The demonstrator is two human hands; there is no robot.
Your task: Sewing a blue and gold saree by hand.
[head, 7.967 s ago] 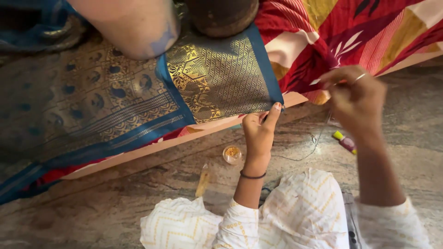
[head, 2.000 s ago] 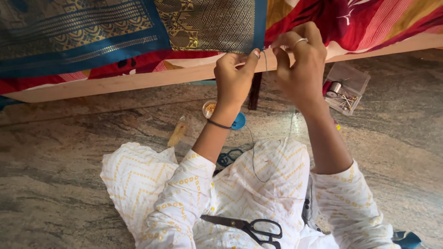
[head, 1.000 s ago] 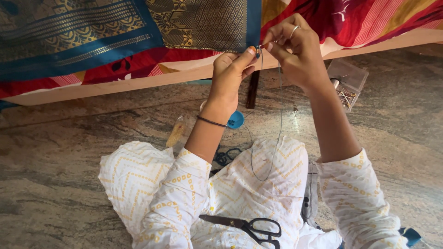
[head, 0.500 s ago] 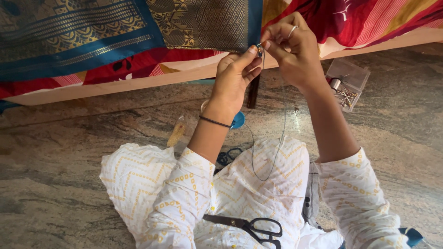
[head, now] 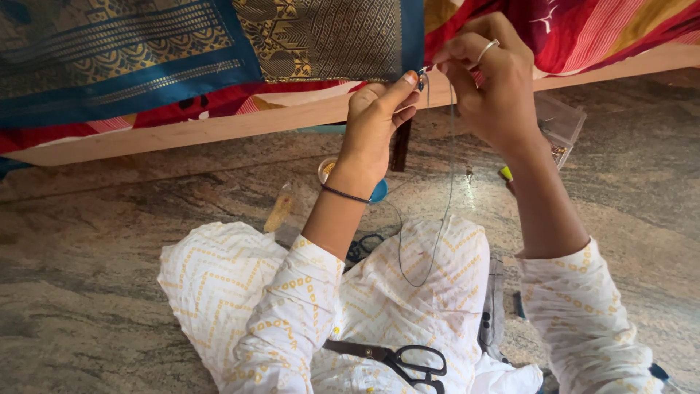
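My left hand (head: pixel 378 120) pinches the corner of a blue and gold woven cloth (head: pixel 219 51) at the edge of a wooden frame (head: pixel 219 131). Right beside it, my right hand (head: pixel 485 80), with a ring on one finger, pinches a thin thread (head: pixel 446 182) that hangs down in a loop over my lap. The fingertips of both hands nearly meet at the cloth's corner. Whether a needle is there is too small to tell.
Black scissors (head: pixel 397 357) lie on my lap in white and yellow patterned clothing. A small round container (head: pixel 328 168) with a blue lid, a clear plastic box (head: pixel 558 128) and a small packet (head: pixel 279 211) sit on the grey stone floor. Red patterned cloth (head: pixel 598 29) lies at the upper right.
Both hands have risen from the frame edge to the cloth's corner and drawn closer together. The thread now hangs in a longer loop.
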